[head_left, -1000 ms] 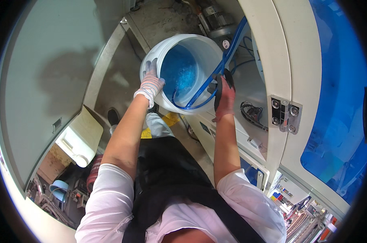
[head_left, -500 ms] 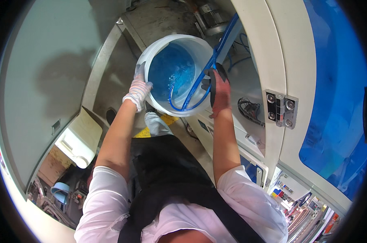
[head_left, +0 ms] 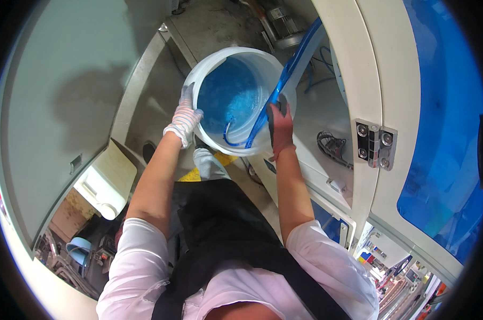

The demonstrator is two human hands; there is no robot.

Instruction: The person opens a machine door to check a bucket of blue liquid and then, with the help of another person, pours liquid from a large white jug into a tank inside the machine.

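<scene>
A white plastic bucket (head_left: 265,66) with clear blue-tinted liquid (head_left: 225,88) in it is tilted toward me, its mouth facing up at me. My left hand (head_left: 185,120), in a striped knit glove with grey fingertips, grips its left rim, thumb over the edge. My right hand (head_left: 281,128), in a dark red and black glove, is closed round shiny blue hoses (head_left: 265,113) at the right rim. These run from the upper right down into the bucket, where a thin end curls to bubbling liquid. Whether the right fingers also press the rim cannot be seen.
Left of me is a large grey-green panel (head_left: 65,106), with a cream jerrycan (head_left: 110,173) below it. A motor (head_left: 284,26) sits at the back. On the right stand a cream frame with a metal hinge (head_left: 376,144) and a blue window (head_left: 444,122). A black cable coil (head_left: 333,144) lies nearby.
My right hand has turned and slid slightly down and left along the hoses, which now lie closer together. The short curled end has drawn in. My left hand keeps its grip on the rim.
</scene>
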